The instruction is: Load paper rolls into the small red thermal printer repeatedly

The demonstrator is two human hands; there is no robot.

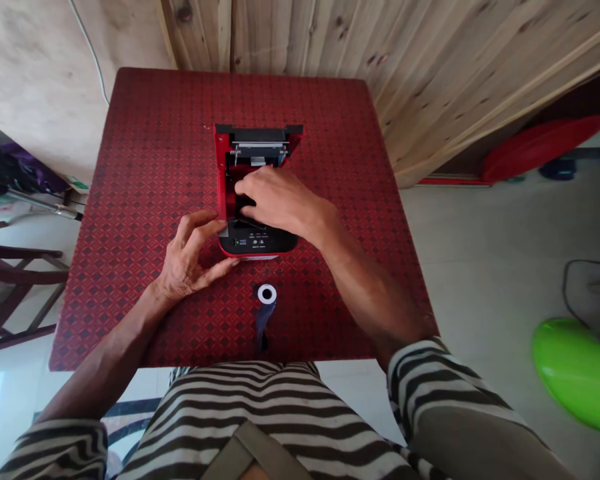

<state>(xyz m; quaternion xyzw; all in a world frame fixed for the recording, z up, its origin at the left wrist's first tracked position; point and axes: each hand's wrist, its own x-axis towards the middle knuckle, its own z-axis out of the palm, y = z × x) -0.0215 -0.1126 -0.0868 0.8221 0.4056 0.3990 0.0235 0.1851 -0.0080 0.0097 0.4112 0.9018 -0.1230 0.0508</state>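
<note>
We've got a red-and-black machine (222,193), lid (260,135) up at the far end w/ a roller & metal bits on its inner side; looks like a small printer. Its bay is mostly covered, so we can't tell what's in there. Front panel (280,241) is blk w/ small white markings.

Counter (155,160) has a red cloth w/ dk diamond pattern. Behind: wood-plank wall (300,40). Chair (15,287) on L, bright green item (575,373) on the floor (470,267) on R.

White-ended roll (260,294) sits on the counter b/w the machine & us, dk tail (263,317) running twd the near edge; apart from both hands.

Our L hand (187,250) is at the machine's near L corner: fingers spread wide, fingertips on the side, thumb by the front edge. Our R hand (277,198) reaches over the R side into the bay, fingers bent; tips partly hidden, so can't tell if they're gripping anything.
</note>
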